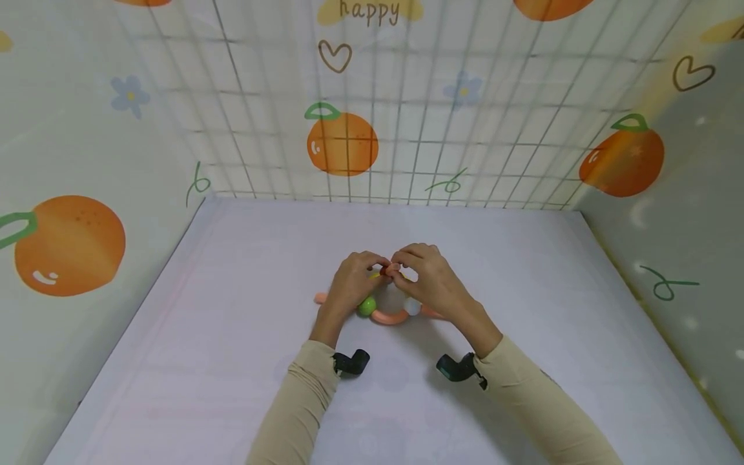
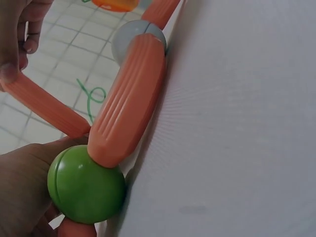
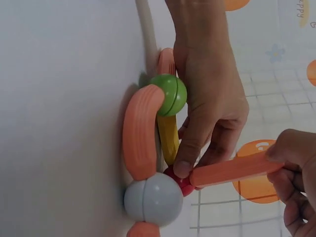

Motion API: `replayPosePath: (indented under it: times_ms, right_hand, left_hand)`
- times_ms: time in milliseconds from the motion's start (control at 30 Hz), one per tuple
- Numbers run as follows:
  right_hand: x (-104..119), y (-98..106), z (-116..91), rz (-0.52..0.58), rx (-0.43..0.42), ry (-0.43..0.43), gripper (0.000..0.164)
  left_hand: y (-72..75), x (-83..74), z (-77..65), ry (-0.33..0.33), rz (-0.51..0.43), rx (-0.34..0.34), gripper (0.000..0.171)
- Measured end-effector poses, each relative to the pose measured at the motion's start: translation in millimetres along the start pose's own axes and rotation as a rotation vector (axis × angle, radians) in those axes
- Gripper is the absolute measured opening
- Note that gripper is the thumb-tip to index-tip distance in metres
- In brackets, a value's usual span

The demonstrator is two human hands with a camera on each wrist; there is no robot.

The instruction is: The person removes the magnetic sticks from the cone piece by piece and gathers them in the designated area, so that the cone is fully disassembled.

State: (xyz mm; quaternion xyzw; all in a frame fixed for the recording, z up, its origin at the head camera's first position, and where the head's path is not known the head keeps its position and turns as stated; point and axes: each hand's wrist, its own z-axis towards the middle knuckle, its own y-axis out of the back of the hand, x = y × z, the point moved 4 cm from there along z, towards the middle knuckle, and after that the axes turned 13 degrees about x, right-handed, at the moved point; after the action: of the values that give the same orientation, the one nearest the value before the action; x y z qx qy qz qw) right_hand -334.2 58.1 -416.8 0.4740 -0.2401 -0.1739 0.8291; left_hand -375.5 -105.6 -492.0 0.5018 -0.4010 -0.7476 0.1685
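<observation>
Several toy rods and balls form a loop on the table in front of me. My left hand (image 1: 351, 284) pinches a red ball (image 3: 185, 183) at the far side. From that ball a yellow rod (image 3: 168, 138) runs to a green ball (image 2: 84, 185), beside my left wrist. A curved orange rod (image 2: 129, 101) links the green ball to a pale grey ball (image 3: 154, 200). My right hand (image 1: 434, 279) pinches one end of a straight orange rod (image 3: 232, 169), raised off the table. Its other end meets the red ball.
More orange rods stick out from the green ball, to the left (image 1: 320, 298), and from the grey ball, to the right (image 1: 434, 313). A pale cloth covers the table (image 1: 232, 361). Behind it stands a white grid (image 1: 407, 155) with a fruit-printed sheet.
</observation>
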Motion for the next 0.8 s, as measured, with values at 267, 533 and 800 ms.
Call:
replayPosePath:
  times_ms: [267, 533, 800]
  right_hand:
    - [-4.8, 4.3, -9.4, 0.011, -0.049, -0.009, 0.018]
    - [-2.2, 36.6, -9.5, 0.066, -0.111, -0.029, 0.011]
    - [4.9, 17.5, -11.8, 0.016, 0.103, -0.035, 0.028]
  left_hand:
    - [-1.4, -4.1, -0.3, 0.010, 0.077, -0.008, 0.022]
    - [-0.4, -6.0, -1.0, 0.026, 0.073, 0.017, 0.022]
    - [-3.7, 0.3, -0.5, 0.027, -0.026, 0.020, 0.024]
